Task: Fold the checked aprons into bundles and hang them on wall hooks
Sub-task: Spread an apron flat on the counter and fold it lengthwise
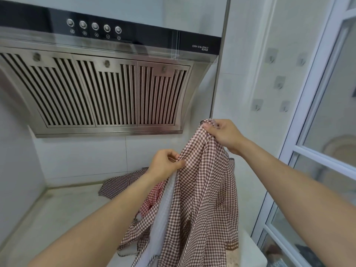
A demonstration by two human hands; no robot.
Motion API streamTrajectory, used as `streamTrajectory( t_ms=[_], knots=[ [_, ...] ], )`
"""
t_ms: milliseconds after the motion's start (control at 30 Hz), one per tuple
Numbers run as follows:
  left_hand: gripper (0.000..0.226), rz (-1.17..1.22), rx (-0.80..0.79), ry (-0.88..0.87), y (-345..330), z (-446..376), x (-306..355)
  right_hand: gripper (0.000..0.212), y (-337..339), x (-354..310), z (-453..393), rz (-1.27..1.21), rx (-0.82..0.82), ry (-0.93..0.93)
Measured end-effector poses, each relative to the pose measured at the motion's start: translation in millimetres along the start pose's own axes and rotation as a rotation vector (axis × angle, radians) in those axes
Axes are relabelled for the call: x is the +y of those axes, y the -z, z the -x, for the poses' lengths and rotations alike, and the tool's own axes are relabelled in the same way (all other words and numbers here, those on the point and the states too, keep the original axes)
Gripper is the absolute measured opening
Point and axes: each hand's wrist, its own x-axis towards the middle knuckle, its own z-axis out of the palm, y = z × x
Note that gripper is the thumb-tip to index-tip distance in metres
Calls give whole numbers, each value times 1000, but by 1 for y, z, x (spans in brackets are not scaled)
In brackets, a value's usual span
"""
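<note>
Between both grips, brown checked apron pinched at its top edge by left hand and right hand; below them, hem cut off, further aprons half hidden on tabletop.

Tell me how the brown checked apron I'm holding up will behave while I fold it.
Probably floppy: the brown checked apron hangs in loose folds from both hands, left and right. Likely light, since pinches hold it.

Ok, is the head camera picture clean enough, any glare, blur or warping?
Head view: even soft light, no hard shadows; wide-angle bending curves the range hood and door frame; wall hooks look soft; the brown checked apron is sharp.
</note>
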Motion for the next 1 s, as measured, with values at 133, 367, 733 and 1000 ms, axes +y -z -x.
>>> streamTrajectory(
  t_ms=[133,367,733,1000],
  knots=[
    [24,84,-57,133,-9,5,-3,16,2,5,-1,6,140,29],
    [9,-141,-380,84,-14,21,-7,27,4,11,1,141,180,25],
    [16,-227,-177,59,0,27,-54,42,11,15,0,116,280,-9],
    [20,-496,-16,8,11,40,-89,36,17,17,0,23,351,-59]
  ],
)
